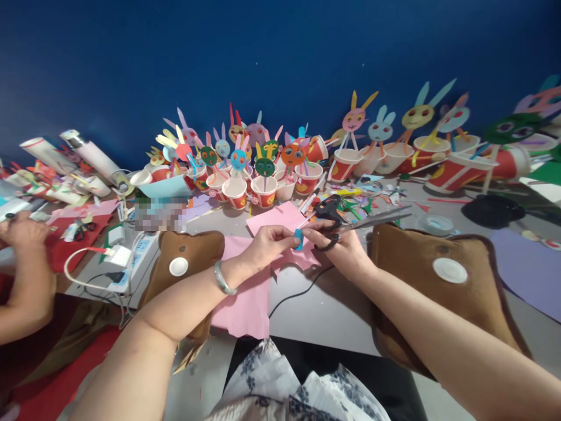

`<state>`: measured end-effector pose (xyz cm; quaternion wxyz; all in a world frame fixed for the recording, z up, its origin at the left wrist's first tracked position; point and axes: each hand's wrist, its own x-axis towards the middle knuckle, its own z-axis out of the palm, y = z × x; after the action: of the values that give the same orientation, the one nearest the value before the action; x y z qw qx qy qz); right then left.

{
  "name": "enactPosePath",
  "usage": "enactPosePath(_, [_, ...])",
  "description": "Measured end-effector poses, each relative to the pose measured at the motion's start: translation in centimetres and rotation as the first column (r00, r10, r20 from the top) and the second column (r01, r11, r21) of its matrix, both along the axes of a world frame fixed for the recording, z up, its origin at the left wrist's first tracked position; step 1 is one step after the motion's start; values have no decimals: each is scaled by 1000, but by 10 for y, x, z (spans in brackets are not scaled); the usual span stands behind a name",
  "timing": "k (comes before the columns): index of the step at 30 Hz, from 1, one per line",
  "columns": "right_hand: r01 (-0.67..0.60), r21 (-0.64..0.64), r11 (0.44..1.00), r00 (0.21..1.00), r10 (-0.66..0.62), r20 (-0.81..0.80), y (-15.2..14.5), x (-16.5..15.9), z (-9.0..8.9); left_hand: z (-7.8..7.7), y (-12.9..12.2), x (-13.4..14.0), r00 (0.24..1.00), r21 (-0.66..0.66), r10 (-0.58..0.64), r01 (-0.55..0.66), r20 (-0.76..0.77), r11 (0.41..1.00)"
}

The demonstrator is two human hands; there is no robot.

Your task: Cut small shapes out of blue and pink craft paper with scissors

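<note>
A small blue piece of paper [298,240] is pinched between the fingertips of my left hand [274,244], which has a bangle at the wrist. My right hand [344,248] is closed on a pair of scissors [383,218], their dark handle looped round its fingers and the blades pointing right. Its fingertips also meet the blue paper; whether they grip it I cannot tell. Under and behind my hands lie pink paper sheets [245,295]. A black hot glue gun [328,209] rests just beyond my right hand.
Paper cups with rabbit faces [265,190] line the back by the blue wall. Brown cushions [438,292] lie on both sides of my arms. A power strip [139,257] with plugs and cables is at left. Another person's hand [26,231] is at far left. Paper scraps [372,196] litter the table.
</note>
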<state>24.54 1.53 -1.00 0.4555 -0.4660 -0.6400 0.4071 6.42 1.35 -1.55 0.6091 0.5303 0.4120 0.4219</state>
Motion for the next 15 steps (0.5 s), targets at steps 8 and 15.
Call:
enactPosePath(8, [-6, -25, 1000, 998, 5, -64, 1, -3, -4, -7, 1, 0, 1000, 13, -2, 2, 0, 1000])
enactPosePath(15, [122, -19, 992, 991, -123, -42, 3, -2, -2, -11, 5, -1, 999, 17, 23, -23, 36, 1000])
